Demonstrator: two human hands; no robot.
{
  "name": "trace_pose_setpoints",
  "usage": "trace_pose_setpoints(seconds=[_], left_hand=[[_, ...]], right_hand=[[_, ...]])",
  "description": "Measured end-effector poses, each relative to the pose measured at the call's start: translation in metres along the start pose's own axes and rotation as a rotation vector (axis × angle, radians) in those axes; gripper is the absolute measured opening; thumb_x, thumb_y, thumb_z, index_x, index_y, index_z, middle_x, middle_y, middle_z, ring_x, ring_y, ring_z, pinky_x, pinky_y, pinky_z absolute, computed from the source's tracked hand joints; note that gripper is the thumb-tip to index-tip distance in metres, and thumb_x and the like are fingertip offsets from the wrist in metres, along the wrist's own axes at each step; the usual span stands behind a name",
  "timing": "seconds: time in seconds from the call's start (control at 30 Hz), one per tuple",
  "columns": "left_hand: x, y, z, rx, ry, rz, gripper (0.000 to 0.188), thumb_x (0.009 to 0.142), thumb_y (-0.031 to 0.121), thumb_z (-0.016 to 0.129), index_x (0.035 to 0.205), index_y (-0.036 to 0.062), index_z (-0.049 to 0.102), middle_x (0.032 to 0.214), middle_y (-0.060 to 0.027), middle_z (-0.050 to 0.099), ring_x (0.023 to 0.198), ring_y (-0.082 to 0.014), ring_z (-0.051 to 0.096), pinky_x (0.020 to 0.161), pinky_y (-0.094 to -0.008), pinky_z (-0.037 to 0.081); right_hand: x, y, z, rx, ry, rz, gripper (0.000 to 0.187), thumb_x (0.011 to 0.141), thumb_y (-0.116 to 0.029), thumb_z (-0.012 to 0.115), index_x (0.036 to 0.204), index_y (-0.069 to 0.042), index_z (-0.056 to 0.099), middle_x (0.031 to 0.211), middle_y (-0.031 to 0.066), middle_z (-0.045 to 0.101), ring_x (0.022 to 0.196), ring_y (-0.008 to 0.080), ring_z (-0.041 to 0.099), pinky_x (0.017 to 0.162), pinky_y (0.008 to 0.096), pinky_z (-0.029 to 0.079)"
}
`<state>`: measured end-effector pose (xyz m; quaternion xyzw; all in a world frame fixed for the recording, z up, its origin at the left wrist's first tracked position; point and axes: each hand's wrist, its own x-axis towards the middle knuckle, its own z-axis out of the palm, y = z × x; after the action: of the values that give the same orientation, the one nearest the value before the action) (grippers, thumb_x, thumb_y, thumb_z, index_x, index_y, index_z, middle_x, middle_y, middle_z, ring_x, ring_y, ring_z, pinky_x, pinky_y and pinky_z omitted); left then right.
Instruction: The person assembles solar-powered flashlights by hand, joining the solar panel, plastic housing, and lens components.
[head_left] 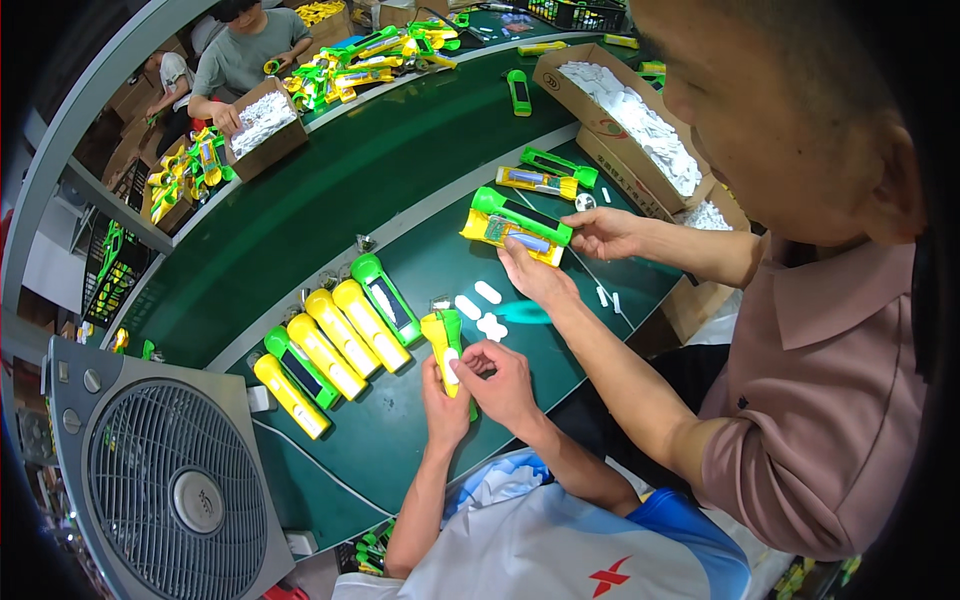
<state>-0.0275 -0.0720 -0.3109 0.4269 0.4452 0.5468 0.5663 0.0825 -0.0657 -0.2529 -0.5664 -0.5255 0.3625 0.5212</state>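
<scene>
My left hand (446, 408) is wrapped round a yellow and green flashlight (441, 331), its wide head pointing away from me. A white oval piece (452, 366) lies against the flashlight's side. My right hand (502, 384) has its fingers bent and thumb pressed onto that white piece. Just beyond my right hand, several loose white oval pieces (488, 292) rest on the green table (400, 440). To the left of my hands, a row of yellow and green flashlights (335, 345) lies side by side.
A grey box fan (180, 480) stands at the left. On my right, a co-worker's hands (545, 270) hold an opened flashlight (515, 228) with its inside showing. Cardboard boxes of white parts (630, 115) stand behind. Another person (250, 60) sits across, beside heaped flashlights (375, 60).
</scene>
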Motion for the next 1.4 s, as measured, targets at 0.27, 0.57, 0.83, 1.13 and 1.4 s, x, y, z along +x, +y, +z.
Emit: trace_pose_setpoints(seconds=[0.27,0.57,0.83,1.13,1.4], left_hand=[[0.001,0.0,0.003,0.124,0.043,0.047,0.041,0.094,0.009,0.071,0.127,0.0011,0.047,0.106,-0.0071,0.06,0.096,-0.0144,0.058,0.083,-0.0293,0.049],[0.0,0.004,0.006,0.103,0.043,0.048,0.039,0.096,0.01,0.068,0.126,0.0005,0.046,0.11,-0.0081,0.059,0.099,-0.0137,0.057,0.084,-0.0283,0.049],[-0.001,0.002,0.007,0.005,0.018,0.009,0.043,0.095,-0.001,0.064,0.131,-0.0023,0.041,0.121,-0.0134,0.058,0.107,-0.0182,0.062,0.091,-0.0311,0.053],[0.001,0.003,0.008,0.008,0.018,0.024,0.045,0.094,-0.002,0.062,0.133,-0.0011,0.04,0.12,-0.0129,0.058,0.106,-0.0172,0.062,0.089,-0.0301,0.053],[0.002,0.002,0.003,0.014,-0.015,-0.079,0.045,0.095,0.0,0.064,0.132,-0.0029,0.04,0.125,-0.0149,0.055,0.116,-0.0201,0.06,0.099,-0.0333,0.051]], right_hand=[[0.0,-0.023,-0.006,-0.355,0.021,-0.149,0.023,0.078,-0.022,0.084,0.09,-0.006,0.072,0.082,0.0074,0.068,0.071,0.0224,0.068,0.064,0.0324,0.054],[0.005,-0.028,-0.004,-0.321,-0.081,-0.104,0.018,0.086,-0.02,0.077,0.088,-0.003,0.07,0.081,0.0079,0.069,0.07,0.0245,0.068,0.064,0.0347,0.054],[0.024,-0.029,-0.026,-0.233,-0.205,0.013,0.02,0.092,-0.023,0.07,0.089,-0.003,0.068,0.076,0.0113,0.074,0.068,0.0265,0.073,0.064,0.0369,0.056],[0.03,-0.026,-0.021,-0.254,-0.218,-0.017,0.022,0.092,-0.023,0.07,0.087,-0.001,0.067,0.077,0.0122,0.074,0.07,0.0279,0.073,0.065,0.0385,0.056],[0.031,-0.027,-0.024,-0.234,-0.204,0.027,0.024,0.09,-0.022,0.074,0.091,0.001,0.069,0.077,0.013,0.074,0.07,0.0232,0.074,0.065,0.0323,0.057]])
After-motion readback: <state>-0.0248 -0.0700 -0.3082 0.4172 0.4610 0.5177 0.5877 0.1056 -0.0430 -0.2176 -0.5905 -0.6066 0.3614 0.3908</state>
